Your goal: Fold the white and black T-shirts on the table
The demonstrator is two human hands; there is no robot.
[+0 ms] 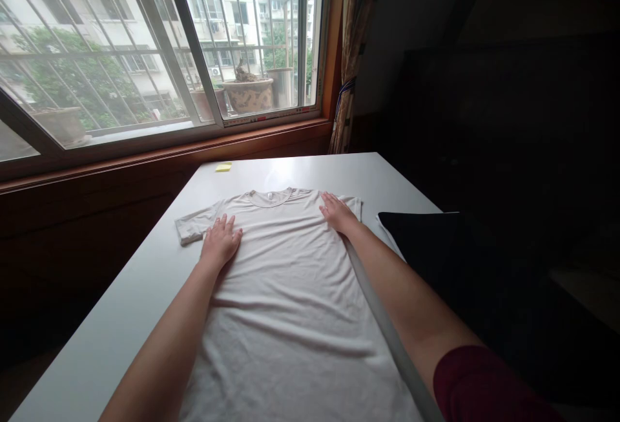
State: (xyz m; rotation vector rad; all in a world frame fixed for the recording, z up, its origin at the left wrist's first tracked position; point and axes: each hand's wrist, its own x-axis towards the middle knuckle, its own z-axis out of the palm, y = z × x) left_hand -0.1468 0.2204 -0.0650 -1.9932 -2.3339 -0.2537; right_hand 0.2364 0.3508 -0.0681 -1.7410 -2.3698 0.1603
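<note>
A white short-sleeved T-shirt point(285, 267) lies spread on the white table point(145, 299), its neckline at the far end and its lower part running out of view towards me. Creases cross its body. My left hand point(221, 240) rests on the shirt near the left sleeve, palm down with fingers spread. Flat on the upper right of the shirt, by the right sleeve, lies my right hand point(336, 212), its fingers stretched out. Neither hand grips the cloth. My right forearm passes over the shirt's right edge.
A yellow sticky note point(223, 167) is at the table's far left corner. A dark flat item point(421, 238) with a pale edge lies at the right. Beyond the table are a barred window point(217, 41) and a tied curtain point(349, 66).
</note>
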